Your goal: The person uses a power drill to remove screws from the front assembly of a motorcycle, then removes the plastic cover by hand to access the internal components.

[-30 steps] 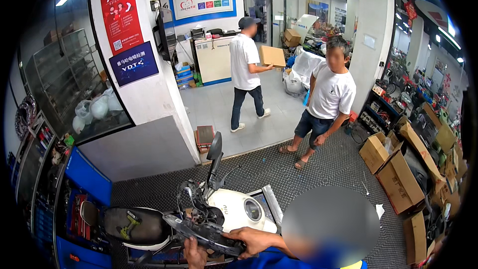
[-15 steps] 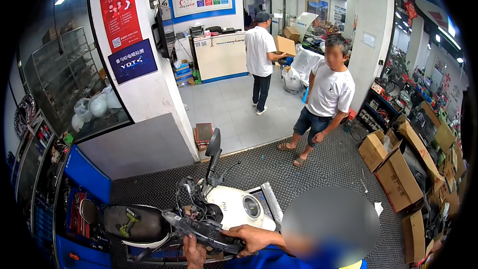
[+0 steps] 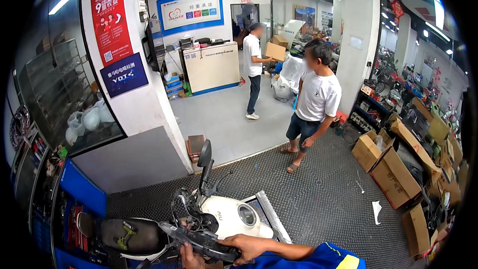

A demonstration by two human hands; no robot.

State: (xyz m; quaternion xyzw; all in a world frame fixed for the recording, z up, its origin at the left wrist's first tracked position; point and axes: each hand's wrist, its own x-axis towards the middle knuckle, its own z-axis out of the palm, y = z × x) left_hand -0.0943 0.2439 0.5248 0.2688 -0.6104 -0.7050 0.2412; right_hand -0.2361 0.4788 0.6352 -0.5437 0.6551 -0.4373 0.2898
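Note:
A long black plastic cover [image 3: 199, 241] lies across the handlebar end of a white scooter [image 3: 224, 214]. At the cover's near edge is my left hand [image 3: 190, 257], thumb up against it and fingers partly hidden below. My right hand [image 3: 243, 247] grips the cover's right end, fingers over the top, its forearm coming in from the lower right in a blue sleeve. Loose black wiring [image 3: 184, 204] shows beside the handlebar, under a raised mirror [image 3: 204, 153]. A green drill [image 3: 127, 235] rests on the dark seat [image 3: 144, 236].
A person in shorts [image 3: 318, 94] stands beyond the scooter; farther back another person [image 3: 253, 60] carries a cardboard box [image 3: 275, 52]. Open cartons [image 3: 396, 177] crowd the right side. A blue tool cabinet [image 3: 82, 184] stands at left. A white scrap [image 3: 377, 212] lies on the textured floor.
My view has shifted, moving the scene slightly left. The person in shorts has turned their head left, and the one with the box has turned right. Both my hands keep hold of the cover.

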